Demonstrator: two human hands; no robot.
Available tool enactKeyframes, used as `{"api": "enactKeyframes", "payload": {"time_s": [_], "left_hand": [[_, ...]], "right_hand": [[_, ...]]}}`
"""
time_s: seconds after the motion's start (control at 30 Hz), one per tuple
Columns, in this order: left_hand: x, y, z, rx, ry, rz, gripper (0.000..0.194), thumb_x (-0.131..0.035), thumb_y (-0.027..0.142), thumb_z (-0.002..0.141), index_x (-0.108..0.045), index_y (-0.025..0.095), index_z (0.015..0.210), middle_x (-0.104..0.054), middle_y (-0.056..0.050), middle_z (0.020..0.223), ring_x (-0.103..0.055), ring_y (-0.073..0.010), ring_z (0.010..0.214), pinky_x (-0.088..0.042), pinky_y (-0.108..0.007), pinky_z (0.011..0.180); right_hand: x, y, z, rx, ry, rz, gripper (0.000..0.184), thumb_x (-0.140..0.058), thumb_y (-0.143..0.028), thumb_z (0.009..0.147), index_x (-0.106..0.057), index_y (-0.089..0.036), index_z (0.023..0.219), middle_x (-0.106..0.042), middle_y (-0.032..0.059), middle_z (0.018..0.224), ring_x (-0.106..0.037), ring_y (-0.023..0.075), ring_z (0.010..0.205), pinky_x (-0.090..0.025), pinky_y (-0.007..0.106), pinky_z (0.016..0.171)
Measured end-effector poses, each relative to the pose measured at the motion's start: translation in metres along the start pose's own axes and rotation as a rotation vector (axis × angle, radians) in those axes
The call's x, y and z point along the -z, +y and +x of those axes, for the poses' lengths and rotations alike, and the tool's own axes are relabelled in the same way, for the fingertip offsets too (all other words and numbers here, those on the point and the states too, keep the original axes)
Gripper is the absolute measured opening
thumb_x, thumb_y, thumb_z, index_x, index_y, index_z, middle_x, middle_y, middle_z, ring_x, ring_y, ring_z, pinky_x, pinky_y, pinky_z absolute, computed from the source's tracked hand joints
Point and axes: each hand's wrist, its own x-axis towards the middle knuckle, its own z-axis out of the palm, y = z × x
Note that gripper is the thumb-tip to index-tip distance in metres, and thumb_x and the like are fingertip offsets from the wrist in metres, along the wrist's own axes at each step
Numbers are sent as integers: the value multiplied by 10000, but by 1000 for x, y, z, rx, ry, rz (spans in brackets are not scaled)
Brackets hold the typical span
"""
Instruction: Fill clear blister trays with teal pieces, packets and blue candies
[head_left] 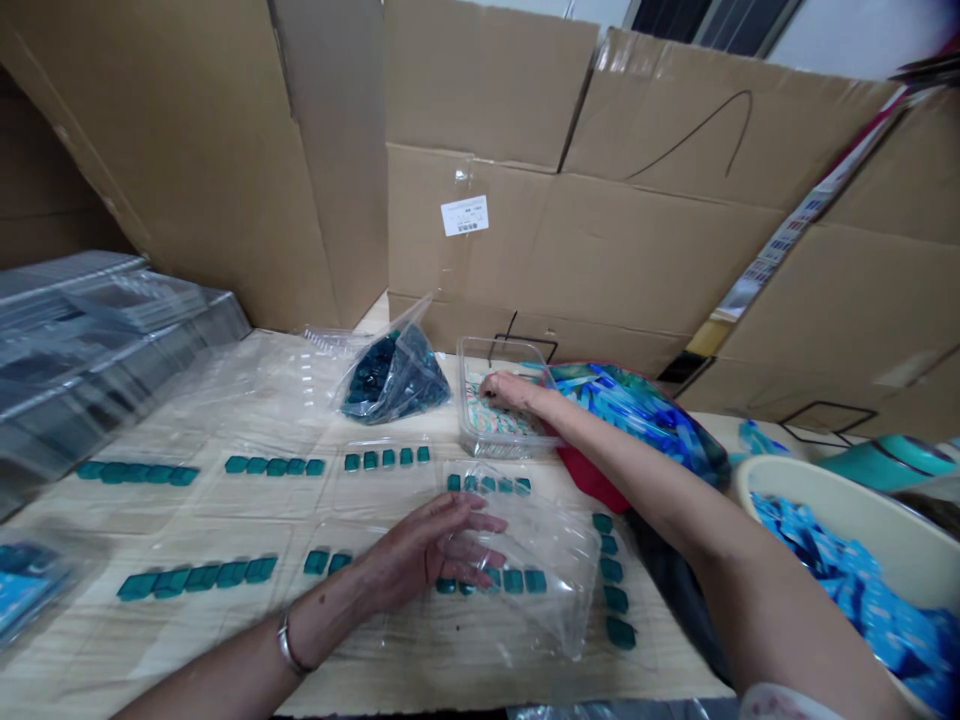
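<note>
My left hand [442, 540] is over the front middle of the table, its fingers partly seen through the tilted clear plastic tray [551, 590] that it holds by the left side. Beneath that tray lie teal square pieces [513, 581] in a row. Reaching away from me, my right hand [510, 390] is inside a clear plastic tub [495, 443] of small pale, multicoloured pieces [491, 418]. Its fingers are bent down among them, closed, and what they pinch is hidden.
Flat clear trays with rows of teal pieces [199, 578] cover the table. A bag of dark teal pieces [394, 375] stands behind. Stacked clear boxes [112, 330] are left; blue packets [637, 410] and a cream basin [757, 490] are right. Cardboard [480, 260] walls the back.
</note>
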Motion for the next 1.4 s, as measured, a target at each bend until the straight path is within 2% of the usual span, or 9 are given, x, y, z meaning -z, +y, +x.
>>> {"api": "enactKeyframes", "payload": {"time_s": [0.23,0.37,0.43,0.57,0.73,0.97,1.17,1.3,1.4], "left_hand": [[1,0,1,-34,30,-2,320,-481,361,848,-502,165,1101,-530,-173,1214,-634,-249,912,-512,-378,744],[2,0,3,-91,71,-19,315,-484,370,846,-503,165,1085,-522,-169,1229,-630,-248,923,-505,-391,765],[0,1,2,-106,88,-30,312,-491,366,844,-503,169,1085,-518,-160,1239,-625,-248,940,-495,-399,795],[-5,8,-1,-132,88,-70,293,-505,348,841,-523,167,1070,-514,-148,1250,-615,-248,967,-458,-415,868],[-12,14,-6,-190,32,-61,263,-511,328,841,-550,150,1031,-568,-132,1161,-618,-252,951,-458,-438,851],[-32,-1,-17,-281,58,30,280,-495,363,844,-545,147,1016,-607,-87,961,-630,-193,830,-498,-417,786],[-50,-24,-27,-346,121,18,280,-496,391,837,-515,178,1017,-600,-56,946,-620,-164,792,-510,-423,769],[-59,-38,-33,-387,151,-38,254,-476,369,851,-521,180,1014,-590,-50,960,-607,-141,758,-507,-430,776],[-64,-47,-36,-397,152,-56,246,-490,363,844,-532,176,999,-588,-56,982,-610,-152,777,-508,-432,773]], "right_hand": [[16,-6,-13,-123,102,138,202,-632,-162,644,-658,-137,843,-651,23,757,-567,137,707,-412,213,633],[41,-16,-46,-146,158,700,305,-674,-271,658,-635,-127,925,-655,27,757,-596,124,686,-463,241,675],[49,-32,-69,-144,179,927,350,-716,-306,624,-639,-138,920,-661,32,779,-606,125,702,-475,259,705],[47,-83,-117,-146,212,1079,411,-760,-318,579,-637,-155,936,-661,23,774,-615,127,690,-489,278,699],[28,-139,-157,-144,185,1048,324,-739,-343,611,-653,-166,868,-661,12,735,-613,131,684,-483,273,680],[9,-174,-179,-86,85,928,297,-682,-370,668,-647,-162,877,-646,9,715,-590,121,642,-462,241,617],[-1,-190,-194,-78,144,738,208,-614,-309,734,-643,-158,874,-622,13,691,-572,135,633,-437,230,577],[-11,-199,-206,7,263,525,86,-585,-184,747,-657,-163,789,-601,36,794,-552,136,709,-422,233,634],[-18,-204,-215,8,337,446,104,-583,-128,740,-643,-169,815,-571,25,788,-528,120,684,-411,226,627]]}}
